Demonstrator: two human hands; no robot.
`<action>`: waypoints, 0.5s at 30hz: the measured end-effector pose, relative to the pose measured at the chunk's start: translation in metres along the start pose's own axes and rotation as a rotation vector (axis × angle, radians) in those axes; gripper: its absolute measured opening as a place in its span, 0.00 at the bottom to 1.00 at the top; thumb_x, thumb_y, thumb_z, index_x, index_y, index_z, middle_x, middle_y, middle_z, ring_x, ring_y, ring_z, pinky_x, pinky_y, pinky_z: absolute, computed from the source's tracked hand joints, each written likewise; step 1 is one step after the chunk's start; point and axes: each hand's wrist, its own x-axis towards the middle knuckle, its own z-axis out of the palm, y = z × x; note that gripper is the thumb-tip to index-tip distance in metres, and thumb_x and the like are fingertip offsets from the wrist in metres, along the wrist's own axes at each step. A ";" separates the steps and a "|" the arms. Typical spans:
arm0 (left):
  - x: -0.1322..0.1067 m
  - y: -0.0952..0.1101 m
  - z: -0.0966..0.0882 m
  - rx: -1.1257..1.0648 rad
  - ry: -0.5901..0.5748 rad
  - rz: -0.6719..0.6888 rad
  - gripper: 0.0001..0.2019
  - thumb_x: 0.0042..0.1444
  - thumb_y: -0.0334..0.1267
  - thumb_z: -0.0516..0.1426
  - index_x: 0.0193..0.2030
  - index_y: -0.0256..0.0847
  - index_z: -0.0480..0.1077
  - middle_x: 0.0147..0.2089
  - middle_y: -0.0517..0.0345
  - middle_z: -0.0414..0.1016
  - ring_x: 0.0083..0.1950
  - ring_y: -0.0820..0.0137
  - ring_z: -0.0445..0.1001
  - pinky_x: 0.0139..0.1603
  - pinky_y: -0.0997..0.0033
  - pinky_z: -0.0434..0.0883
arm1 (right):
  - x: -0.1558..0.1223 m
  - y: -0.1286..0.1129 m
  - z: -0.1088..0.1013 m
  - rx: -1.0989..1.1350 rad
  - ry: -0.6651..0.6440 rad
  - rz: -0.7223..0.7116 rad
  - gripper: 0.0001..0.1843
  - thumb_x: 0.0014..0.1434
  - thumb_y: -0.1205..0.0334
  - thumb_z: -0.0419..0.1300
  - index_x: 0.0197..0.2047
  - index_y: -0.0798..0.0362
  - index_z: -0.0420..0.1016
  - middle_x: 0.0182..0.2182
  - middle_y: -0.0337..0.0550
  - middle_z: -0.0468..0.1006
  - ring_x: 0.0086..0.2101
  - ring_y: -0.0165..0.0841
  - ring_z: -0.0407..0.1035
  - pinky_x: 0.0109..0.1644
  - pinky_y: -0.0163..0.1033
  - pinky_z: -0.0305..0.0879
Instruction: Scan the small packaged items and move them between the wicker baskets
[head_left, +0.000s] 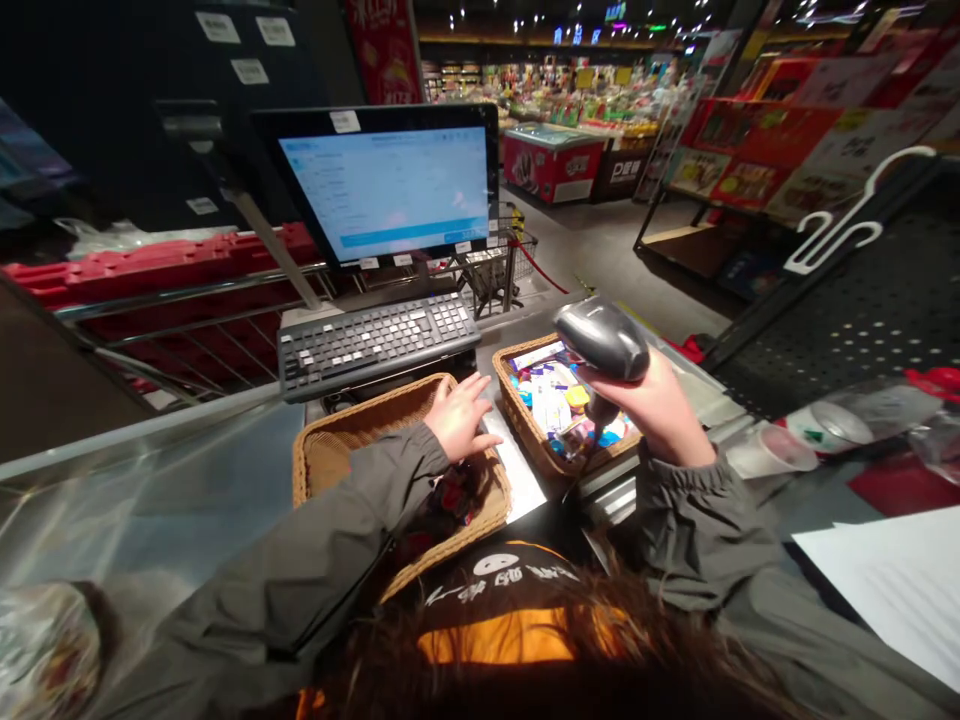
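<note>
My right hand is wrapped round a dark grey barcode scanner, raised above the right wicker basket. In that basket lie several small colourful packets, partly hidden by the scanner and its cable. My left hand is over the right rim of the left wicker basket, its fingers spread and nothing in them. Dark red packaged items lie in the left basket below my wrist, half covered by my sleeve. Whether my left fingers touch the rim, I cannot tell.
A black keyboard sits behind the left basket, with a lit monitor above it. Metal counter extends leftward, with a wrapped package at its near end. Plastic cups and white papers are on the right.
</note>
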 end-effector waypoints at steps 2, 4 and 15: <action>0.032 0.018 0.003 -0.016 0.011 0.036 0.24 0.54 0.56 0.62 0.50 0.41 0.75 0.73 0.41 0.55 0.74 0.47 0.52 0.70 0.31 0.47 | -0.001 0.003 -0.020 0.018 0.086 0.014 0.22 0.46 0.53 0.72 0.44 0.53 0.79 0.40 0.47 0.83 0.41 0.45 0.78 0.50 0.52 0.74; 0.065 0.036 0.013 -0.022 0.016 0.037 0.24 0.55 0.54 0.62 0.51 0.39 0.74 0.73 0.39 0.54 0.74 0.47 0.51 0.70 0.31 0.48 | -0.002 0.007 -0.035 0.023 0.143 0.026 0.23 0.45 0.53 0.73 0.44 0.53 0.79 0.41 0.48 0.83 0.41 0.46 0.78 0.50 0.53 0.74; 0.172 0.097 0.088 0.094 0.008 0.186 0.20 0.46 0.46 0.67 0.45 0.40 0.76 0.75 0.39 0.50 0.75 0.47 0.48 0.73 0.35 0.41 | 0.003 0.032 -0.073 -0.084 0.156 0.012 0.27 0.43 0.49 0.74 0.44 0.55 0.78 0.44 0.50 0.83 0.44 0.46 0.77 0.52 0.51 0.73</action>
